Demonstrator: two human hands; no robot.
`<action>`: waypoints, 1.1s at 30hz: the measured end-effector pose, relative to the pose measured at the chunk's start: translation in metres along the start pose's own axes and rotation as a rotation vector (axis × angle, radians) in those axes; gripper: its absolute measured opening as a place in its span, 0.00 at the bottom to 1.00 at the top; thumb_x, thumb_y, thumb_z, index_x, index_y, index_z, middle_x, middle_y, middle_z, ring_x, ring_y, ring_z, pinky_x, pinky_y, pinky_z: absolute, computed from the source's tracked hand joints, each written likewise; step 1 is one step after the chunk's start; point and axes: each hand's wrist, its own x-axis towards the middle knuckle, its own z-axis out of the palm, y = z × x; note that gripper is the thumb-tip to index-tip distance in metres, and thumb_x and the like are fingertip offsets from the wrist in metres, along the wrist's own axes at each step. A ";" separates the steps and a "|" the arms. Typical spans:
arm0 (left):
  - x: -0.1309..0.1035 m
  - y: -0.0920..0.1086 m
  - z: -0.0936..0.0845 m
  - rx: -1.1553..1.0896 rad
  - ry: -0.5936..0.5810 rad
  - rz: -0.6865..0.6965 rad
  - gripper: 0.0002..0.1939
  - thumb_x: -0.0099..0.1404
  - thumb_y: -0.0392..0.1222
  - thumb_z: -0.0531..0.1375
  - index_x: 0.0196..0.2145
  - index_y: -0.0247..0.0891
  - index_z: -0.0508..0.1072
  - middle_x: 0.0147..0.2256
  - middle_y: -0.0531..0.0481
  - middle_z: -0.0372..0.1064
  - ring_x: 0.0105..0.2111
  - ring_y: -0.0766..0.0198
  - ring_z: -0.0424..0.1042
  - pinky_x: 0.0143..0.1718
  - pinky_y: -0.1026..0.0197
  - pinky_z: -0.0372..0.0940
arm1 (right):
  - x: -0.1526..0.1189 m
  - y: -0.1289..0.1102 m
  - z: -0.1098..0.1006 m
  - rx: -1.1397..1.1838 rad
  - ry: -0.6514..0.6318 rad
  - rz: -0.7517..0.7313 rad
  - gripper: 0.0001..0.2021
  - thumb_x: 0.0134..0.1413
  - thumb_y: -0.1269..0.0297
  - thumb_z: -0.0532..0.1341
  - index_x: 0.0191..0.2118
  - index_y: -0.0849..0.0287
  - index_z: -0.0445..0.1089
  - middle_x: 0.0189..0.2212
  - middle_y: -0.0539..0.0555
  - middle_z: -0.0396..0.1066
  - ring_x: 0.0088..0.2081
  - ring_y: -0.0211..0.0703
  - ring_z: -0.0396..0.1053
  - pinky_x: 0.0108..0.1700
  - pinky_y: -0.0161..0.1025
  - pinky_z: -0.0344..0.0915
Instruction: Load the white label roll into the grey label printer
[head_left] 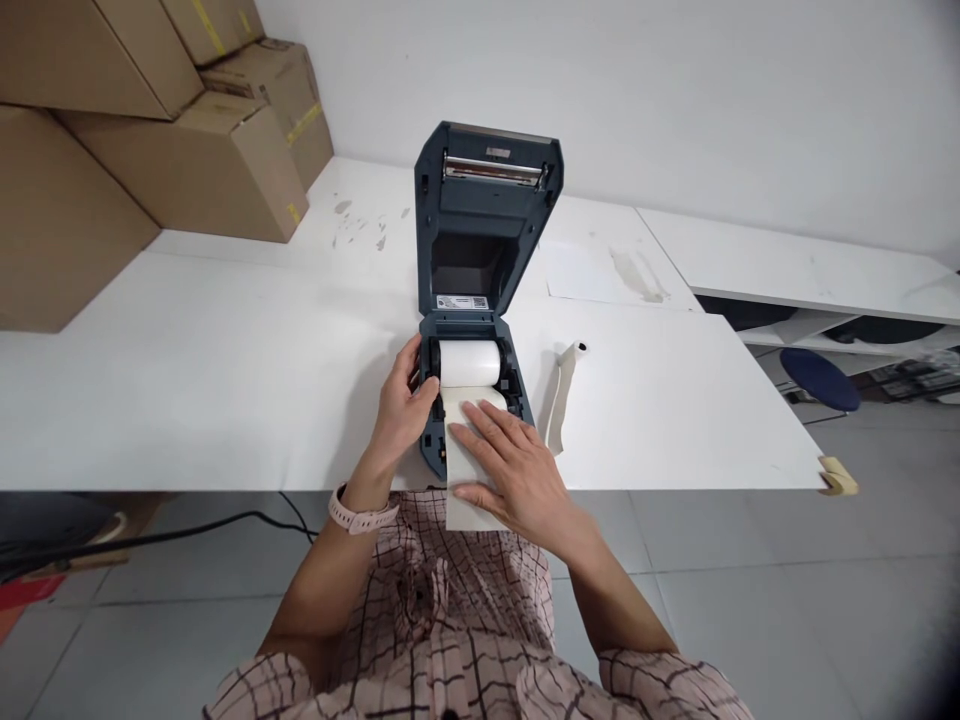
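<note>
At the table's (187, 400) near edge sits the open printer (480, 300), roll (469, 363) seated inside. The left hand (401, 410) loosely grips its left side; the right hand (510, 465) lies flat, holding nothing, pressing the paper (457, 420) down. Best kept straight between the guides.

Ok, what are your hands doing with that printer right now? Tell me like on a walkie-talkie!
Left hand on label printer side, lid up. Right hand flat on paper strip pulled from roll. Loose curled strip lies right of it, apart.
</note>
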 end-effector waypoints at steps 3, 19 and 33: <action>-0.032 0.010 0.005 -0.091 -0.012 -0.165 0.37 0.72 0.54 0.61 0.74 0.52 0.54 0.76 0.47 0.48 0.75 0.45 0.50 0.72 0.42 0.56 | -0.002 -0.002 -0.004 0.051 -0.012 0.018 0.36 0.71 0.40 0.52 0.75 0.57 0.54 0.75 0.62 0.53 0.76 0.59 0.50 0.70 0.63 0.62; -0.082 0.018 0.002 -0.161 -0.162 -0.285 0.47 0.71 0.61 0.60 0.77 0.55 0.39 0.77 0.46 0.44 0.73 0.42 0.54 0.67 0.45 0.67 | 0.193 0.132 -0.117 0.979 0.469 0.348 0.39 0.67 0.31 0.45 0.71 0.50 0.59 0.75 0.49 0.54 0.76 0.44 0.52 0.75 0.50 0.52; -0.089 0.013 -0.009 -0.158 -0.042 -0.126 0.51 0.67 0.75 0.53 0.77 0.56 0.37 0.79 0.46 0.32 0.77 0.42 0.36 0.72 0.41 0.56 | 0.008 0.003 -0.010 0.782 0.630 0.539 0.24 0.70 0.47 0.58 0.67 0.42 0.61 0.69 0.58 0.63 0.68 0.57 0.65 0.65 0.64 0.68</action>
